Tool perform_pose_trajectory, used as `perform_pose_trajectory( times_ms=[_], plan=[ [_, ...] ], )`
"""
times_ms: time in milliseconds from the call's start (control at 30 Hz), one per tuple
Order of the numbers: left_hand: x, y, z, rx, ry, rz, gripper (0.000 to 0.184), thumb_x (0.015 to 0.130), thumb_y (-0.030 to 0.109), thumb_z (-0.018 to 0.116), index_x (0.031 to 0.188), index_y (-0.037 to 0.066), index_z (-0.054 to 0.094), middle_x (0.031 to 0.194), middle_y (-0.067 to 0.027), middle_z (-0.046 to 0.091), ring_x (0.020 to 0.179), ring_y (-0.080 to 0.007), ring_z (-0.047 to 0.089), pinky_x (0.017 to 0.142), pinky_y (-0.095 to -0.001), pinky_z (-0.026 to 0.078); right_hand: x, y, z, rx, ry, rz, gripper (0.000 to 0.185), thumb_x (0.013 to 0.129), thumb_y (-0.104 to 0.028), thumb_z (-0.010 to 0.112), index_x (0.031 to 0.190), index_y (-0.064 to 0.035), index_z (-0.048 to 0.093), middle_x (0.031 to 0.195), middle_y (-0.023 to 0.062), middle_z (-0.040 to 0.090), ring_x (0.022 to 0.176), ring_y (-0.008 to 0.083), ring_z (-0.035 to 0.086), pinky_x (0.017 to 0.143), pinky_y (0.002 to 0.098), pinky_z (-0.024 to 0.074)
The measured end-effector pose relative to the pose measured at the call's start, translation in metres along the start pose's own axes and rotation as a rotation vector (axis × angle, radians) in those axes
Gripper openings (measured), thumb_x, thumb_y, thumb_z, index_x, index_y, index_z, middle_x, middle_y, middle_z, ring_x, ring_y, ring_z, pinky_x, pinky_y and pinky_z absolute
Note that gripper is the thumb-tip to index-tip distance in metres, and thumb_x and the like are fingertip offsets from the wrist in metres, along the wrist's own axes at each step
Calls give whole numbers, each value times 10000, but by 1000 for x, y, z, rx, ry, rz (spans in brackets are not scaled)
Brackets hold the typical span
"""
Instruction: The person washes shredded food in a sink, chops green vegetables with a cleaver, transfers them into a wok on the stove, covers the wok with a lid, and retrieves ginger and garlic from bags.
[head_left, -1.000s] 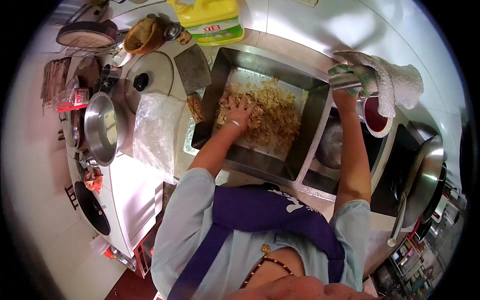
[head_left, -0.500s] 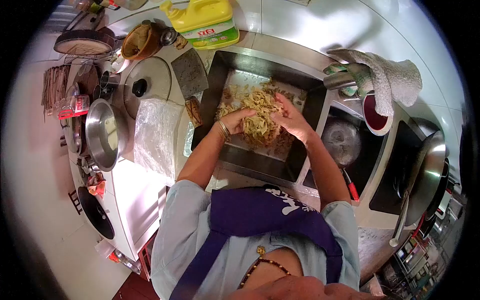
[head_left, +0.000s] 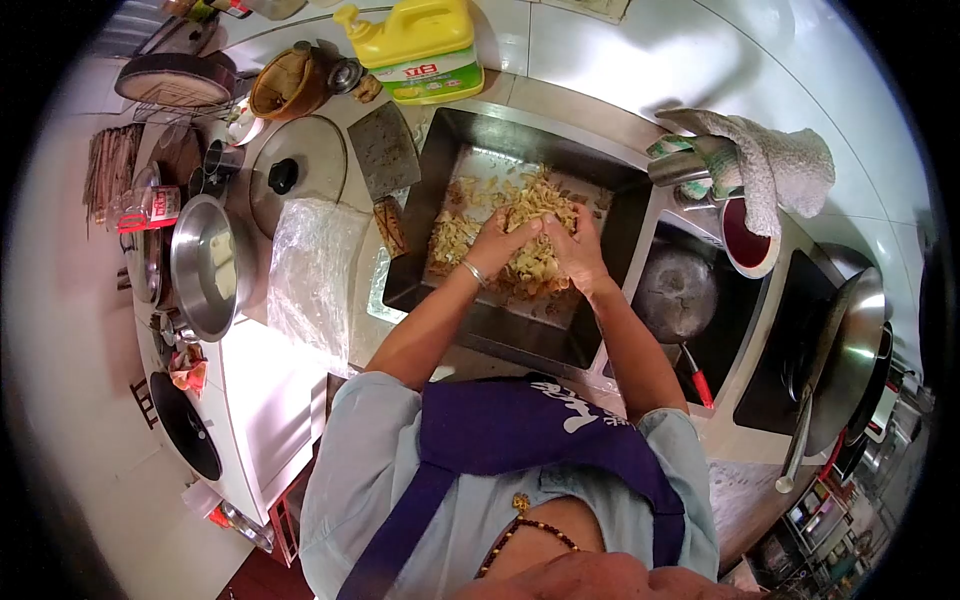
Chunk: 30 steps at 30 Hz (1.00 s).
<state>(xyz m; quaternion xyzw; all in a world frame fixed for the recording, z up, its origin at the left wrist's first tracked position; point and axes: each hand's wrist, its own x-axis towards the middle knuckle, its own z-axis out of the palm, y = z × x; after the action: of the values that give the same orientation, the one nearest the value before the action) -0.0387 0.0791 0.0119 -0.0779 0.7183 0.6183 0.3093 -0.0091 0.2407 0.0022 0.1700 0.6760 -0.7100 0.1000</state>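
In the steel sink basin (head_left: pixel 500 338) lies a loose pile of pale yellow sliced vegetable pieces (head_left: pixel 538 270); their exact kind is unclear. My left hand (head_left: pixel 498 246) curls into the pile from the left, a bracelet at its wrist. On the right side, my right hand (head_left: pixel 577 252) closes in the same way. Both thumbs nearly meet on top, with pieces gathered between the hands. Fingertips are partly hidden among the slices. More slices are scattered on the basin floor.
A cleaver (head_left: pixel 384 150) lies by the basin's left edge, near a glass lid (head_left: pixel 318 160) and plastic sheet (head_left: pixel 318 270). A steel bowl (head_left: pixel 208 262) stands farther left. Behind is a yellow jug (head_left: pixel 415 45). A pan (head_left: pixel 680 293) and wok (head_left: pixel 850 350) sit right.
My hands have come closer together over the pile, and the thumbs now almost touch. The slices between them are gathered tighter. Some slices lie apart at the left.
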Motion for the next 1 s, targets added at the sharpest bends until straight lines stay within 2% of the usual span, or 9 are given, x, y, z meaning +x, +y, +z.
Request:
perform_pose_trajectory(
  times_ms=[133, 333, 433, 533, 567, 667, 767, 867, 1000],
  plan=[
    [1, -11, 2, -453, -56, 48, 606, 756, 266, 724, 1201, -45, 453, 1082, -98, 591, 961, -146, 566, 822, -283, 467, -2, 6, 1, 100, -57, 23, 612, 830, -410, 609, 1205, 11, 371, 1085, 133, 507, 956, 176, 498, 794, 311, 430],
    [-15, 14, -4, -382, -34, -15, 354, 816, 218, 657, 1049, -24, 545, 984, -82, 619, 867, -136, 589, 734, -294, 492, 1, 1, 1, 77, -71, 101, 713, 847, -472, 552, 1290, 31, 309, 1141, 151, 490, 1010, 188, 483, 840, 334, 413],
    [-3, -6, -5, -700, 79, 1, 354, 864, 299, 586, 1046, -3, 551, 963, -85, 627, 831, -144, 599, 719, -302, 493, 4, 10, -6, 271, -66, 184, 561, 899, -423, 500, 1236, 12, 395, 1096, 74, 531, 976, 143, 496, 846, 271, 396],
    [1, 10, -11, -233, 217, -516, 425, 881, 408, 526, 1065, 26, 555, 1003, -89, 617, 870, -166, 602, 735, -324, 497, 2, 12, 7, -11, 174, 227, 684, 884, -547, 418, 1276, 10, 354, 1141, 116, 503, 1018, 226, 478, 897, 353, 370],
    [-3, 1, -6, -658, 13, -302, 514, 859, 494, 515, 1093, 37, 538, 1050, -105, 594, 951, -202, 587, 759, -349, 502, 0, 8, 6, 41, 209, 88, 536, 925, -432, 428, 1167, 45, 454, 1086, 83, 530, 1030, 182, 470, 916, 300, 340],
    [-5, 15, 1, -791, -196, -222, 586, 874, 481, 493, 1258, 47, 407, 1225, -136, 503, 1091, -233, 531, 832, -396, 492, 6, 7, -6, -28, 159, 109, 541, 947, -436, 343, 1239, 16, 402, 1156, 154, 505, 1046, 249, 482, 912, 351, 361],
    [9, -21, 14, -593, -257, -149, 571, 854, 445, 544, 1230, 33, 421, 1175, -121, 528, 1047, -224, 551, 835, -394, 491, 16, 32, -12, -33, 245, 28, 444, 963, -349, 323, 1182, 21, 431, 1075, 165, 531, 962, 259, 502, 868, 349, 375],
    [-4, -9, 24, -641, -137, -168, 569, 774, 256, 687, 1214, 19, 415, 1059, -111, 577, 963, -216, 580, 763, -384, 512, 15, 55, -15, -457, 436, -200, 347, 958, -282, 332, 1072, 17, 466, 961, 154, 555, 862, 277, 518, 792, 371, 394],
    [6, -11, 23, -648, -224, -229, 541, 790, 315, 632, 1211, 40, 433, 1058, -100, 582, 935, -228, 590, 768, -380, 504, 4, 3, -32, -719, 146, -1, 403, 923, -311, 422, 1166, 7, 459, 1023, 213, 560, 975, 354, 541, 810, 412, 431]
  ],
)
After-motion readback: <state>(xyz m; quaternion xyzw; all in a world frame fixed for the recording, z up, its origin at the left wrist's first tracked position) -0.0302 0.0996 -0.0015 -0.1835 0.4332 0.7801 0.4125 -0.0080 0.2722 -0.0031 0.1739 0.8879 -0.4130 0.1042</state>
